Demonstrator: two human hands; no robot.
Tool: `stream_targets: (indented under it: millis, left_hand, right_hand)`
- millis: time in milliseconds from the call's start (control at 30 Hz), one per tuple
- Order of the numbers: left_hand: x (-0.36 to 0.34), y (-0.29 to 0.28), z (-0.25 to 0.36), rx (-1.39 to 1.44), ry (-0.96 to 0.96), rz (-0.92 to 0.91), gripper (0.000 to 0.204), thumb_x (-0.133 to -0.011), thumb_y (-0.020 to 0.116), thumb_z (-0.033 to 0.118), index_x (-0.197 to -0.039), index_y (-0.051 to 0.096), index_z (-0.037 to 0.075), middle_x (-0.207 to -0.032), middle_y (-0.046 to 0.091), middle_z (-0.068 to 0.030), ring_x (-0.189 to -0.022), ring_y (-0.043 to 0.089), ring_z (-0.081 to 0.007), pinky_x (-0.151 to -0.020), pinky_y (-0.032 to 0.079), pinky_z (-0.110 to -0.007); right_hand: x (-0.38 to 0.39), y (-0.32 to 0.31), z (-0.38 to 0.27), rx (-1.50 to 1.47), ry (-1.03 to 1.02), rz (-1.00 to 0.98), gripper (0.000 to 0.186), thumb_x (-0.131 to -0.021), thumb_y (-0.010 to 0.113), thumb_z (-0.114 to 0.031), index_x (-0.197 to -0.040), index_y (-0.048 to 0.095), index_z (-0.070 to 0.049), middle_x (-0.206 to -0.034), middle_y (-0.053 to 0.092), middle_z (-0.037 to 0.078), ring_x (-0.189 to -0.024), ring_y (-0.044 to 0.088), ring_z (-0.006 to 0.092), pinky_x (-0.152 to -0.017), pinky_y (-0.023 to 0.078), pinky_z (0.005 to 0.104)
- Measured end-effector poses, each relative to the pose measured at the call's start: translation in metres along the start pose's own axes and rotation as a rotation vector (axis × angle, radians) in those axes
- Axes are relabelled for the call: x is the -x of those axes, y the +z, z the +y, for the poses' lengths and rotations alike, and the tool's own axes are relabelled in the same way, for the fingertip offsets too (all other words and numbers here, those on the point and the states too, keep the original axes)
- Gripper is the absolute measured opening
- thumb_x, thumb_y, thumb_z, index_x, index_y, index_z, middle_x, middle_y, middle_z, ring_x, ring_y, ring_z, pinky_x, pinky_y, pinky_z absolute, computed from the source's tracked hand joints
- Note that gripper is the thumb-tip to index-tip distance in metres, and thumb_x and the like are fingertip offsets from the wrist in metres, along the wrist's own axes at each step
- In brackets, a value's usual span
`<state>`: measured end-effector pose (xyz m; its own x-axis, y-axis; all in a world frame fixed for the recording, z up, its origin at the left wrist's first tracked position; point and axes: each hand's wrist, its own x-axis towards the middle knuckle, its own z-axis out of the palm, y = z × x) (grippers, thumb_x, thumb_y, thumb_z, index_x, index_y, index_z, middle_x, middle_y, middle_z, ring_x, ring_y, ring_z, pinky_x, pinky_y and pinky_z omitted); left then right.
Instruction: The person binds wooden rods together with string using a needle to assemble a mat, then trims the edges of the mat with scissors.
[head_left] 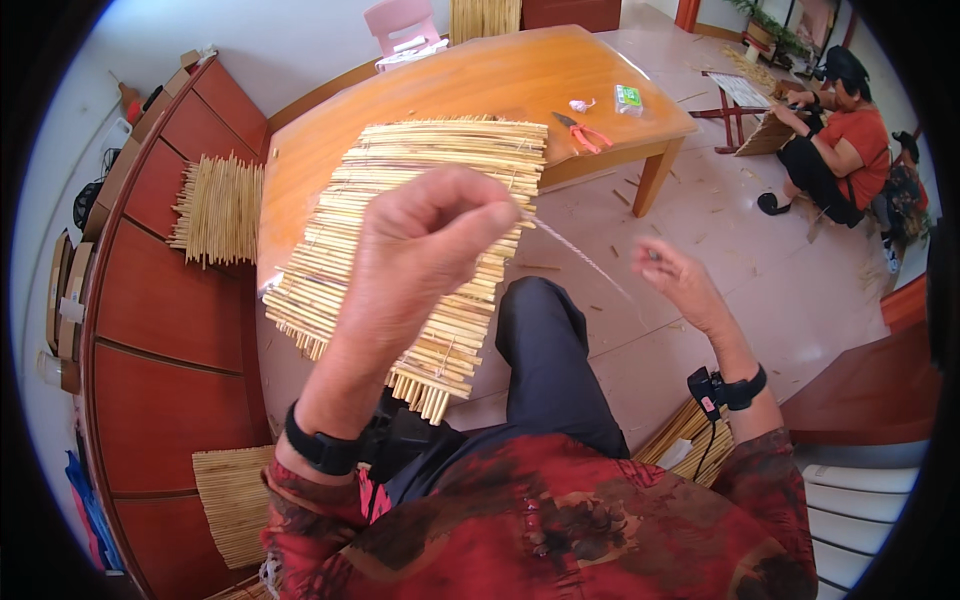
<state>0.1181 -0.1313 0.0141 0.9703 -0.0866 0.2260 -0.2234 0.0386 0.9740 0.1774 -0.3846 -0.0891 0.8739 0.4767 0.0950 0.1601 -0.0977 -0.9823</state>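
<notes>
A mat of thin straw-coloured sticks (400,260), bound in rows, hangs over the near edge of the wooden table toward my lap. My left hand (425,225) is raised above the mat, thumb and forefinger pinched on a pale twisted string (580,255). From that pinch the string slants down to the right and fades into blur. My right hand (680,285) is held out over the floor with its fingers curled together. A small dark spot shows between those fingertips, too small to name; whether the string reaches them cannot be made out.
Red-handled pliers (585,133), a small green-and-clear box (628,98) and a little white bundle (581,105) lie on the orange table (480,75). More stick bundles (220,210) stand by the red cabinets (170,290). Another person (840,150) works at far right.
</notes>
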Motion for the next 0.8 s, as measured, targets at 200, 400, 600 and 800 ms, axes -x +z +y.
stream_targets:
  millis: [200,400,600,800]
  left_hand:
    - [0.007,0.006,0.0,-0.22,-0.102,-0.135,0.002,-0.08,0.058,0.002,-0.081,0.059,0.001,-0.069,0.053,0.0034,-0.066,0.048,-0.0021,-0.058,0.04,-0.017]
    - [0.026,-0.043,0.006,-0.233,0.014,0.177,0.003,-0.08,0.058,0.004,-0.079,0.059,0.002,-0.066,0.049,0.0058,-0.06,0.041,-0.0009,-0.052,0.034,-0.016]
    - [0.054,-0.126,0.0,0.025,0.121,0.568,0.006,-0.085,0.051,0.006,-0.086,0.055,0.001,-0.053,0.037,0.0053,-0.04,0.027,-0.0021,-0.037,0.022,-0.017]
    - [0.069,-0.187,-0.026,0.182,0.224,0.751,0.008,-0.086,0.051,0.008,-0.089,0.054,0.002,-0.057,0.036,0.0049,-0.043,0.03,-0.0035,-0.04,0.026,-0.017]
  right_hand:
    - [-0.016,0.072,-0.078,-0.347,-0.096,-0.392,0.042,-0.083,0.056,-0.013,-0.12,0.043,0.0,-0.105,0.053,0.008,-0.094,0.053,0.0135,-0.082,0.043,0.0254]
    - [-0.016,0.057,-0.039,-0.319,0.151,-0.182,0.016,-0.083,0.057,-0.014,-0.083,0.061,0.001,-0.061,0.049,-0.002,-0.044,0.038,0.0025,-0.039,0.029,0.0156]
    - [-0.005,-0.012,0.035,-0.215,0.238,0.027,0.017,-0.083,0.057,-0.015,-0.082,0.061,0.001,-0.059,0.045,-0.003,-0.044,0.035,0.001,-0.038,0.026,0.0148]
    - [0.021,-0.054,0.077,0.044,0.454,0.177,0.015,-0.082,0.059,-0.017,-0.082,0.062,-0.002,-0.058,0.042,-0.005,-0.044,0.032,0.0008,-0.038,0.024,0.0152]
